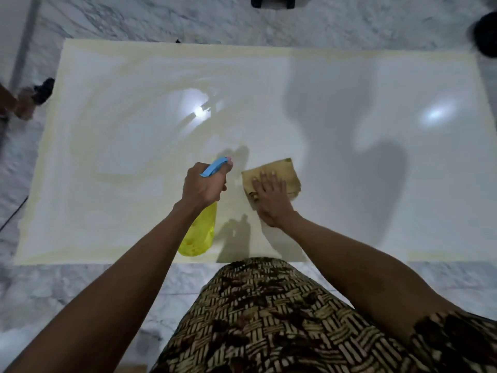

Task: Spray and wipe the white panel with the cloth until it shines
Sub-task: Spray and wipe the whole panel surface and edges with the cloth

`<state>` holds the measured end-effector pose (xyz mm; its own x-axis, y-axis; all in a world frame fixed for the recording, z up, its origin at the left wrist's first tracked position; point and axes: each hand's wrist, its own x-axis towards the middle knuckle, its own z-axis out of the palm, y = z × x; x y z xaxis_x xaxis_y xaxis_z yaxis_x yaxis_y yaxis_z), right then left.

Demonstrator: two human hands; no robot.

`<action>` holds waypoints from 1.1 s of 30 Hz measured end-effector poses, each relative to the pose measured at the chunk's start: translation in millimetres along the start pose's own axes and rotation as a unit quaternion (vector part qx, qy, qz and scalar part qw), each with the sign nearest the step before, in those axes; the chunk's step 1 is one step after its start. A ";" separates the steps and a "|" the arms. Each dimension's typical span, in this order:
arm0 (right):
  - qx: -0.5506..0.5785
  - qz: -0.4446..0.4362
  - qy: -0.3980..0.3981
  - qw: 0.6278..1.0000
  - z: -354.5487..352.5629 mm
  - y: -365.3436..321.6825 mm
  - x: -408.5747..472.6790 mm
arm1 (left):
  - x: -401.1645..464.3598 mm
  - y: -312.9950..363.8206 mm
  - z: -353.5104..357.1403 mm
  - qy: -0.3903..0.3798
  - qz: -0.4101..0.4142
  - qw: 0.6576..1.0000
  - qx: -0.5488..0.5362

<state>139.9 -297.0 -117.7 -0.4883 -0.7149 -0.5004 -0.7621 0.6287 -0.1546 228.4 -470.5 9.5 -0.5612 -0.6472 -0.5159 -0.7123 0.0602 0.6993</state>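
A large white panel (349,184) lies flat on the marble floor, glossy, with yellowish streaks across its left half and along its edges. My left hand (203,185) grips the neck of a yellow spray bottle (200,232) with a blue trigger head, held above the panel's near middle, nozzle pointing away from me. My right hand (270,199) lies flat with straight fingers on a folded tan cloth (286,172), pressing it onto the panel just right of the bottle.
Grey-white marble floor (67,292) surrounds the panel. A dark object (273,1) sits at the far edge, another dark round thing (485,33) at the far right. A person's foot (25,99) stands at the left. My patterned skirt (269,319) covers the near foreground.
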 end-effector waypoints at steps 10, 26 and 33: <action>0.126 0.036 -0.100 0.986 26.6 -102.6 -130.7 | -87.8 -55.5 -25.3 -0.021 0.036 0.999 0.014; 0.530 0.178 0.194 0.806 -188.9 8.2 41.3 | 6.6 46.0 -71.4 -0.006 0.079 0.995 -0.059; 0.339 0.140 0.217 0.905 -258.0 57.3 221.3 | 94.6 77.7 -94.7 0.013 0.098 0.992 -0.079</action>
<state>-121.6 -498.1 -17.6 -0.8551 -0.4584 -0.2421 -0.2184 0.7421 -0.6337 159.9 -599.0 61.9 -0.6703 -0.6539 -0.3507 -0.5146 0.0692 0.8546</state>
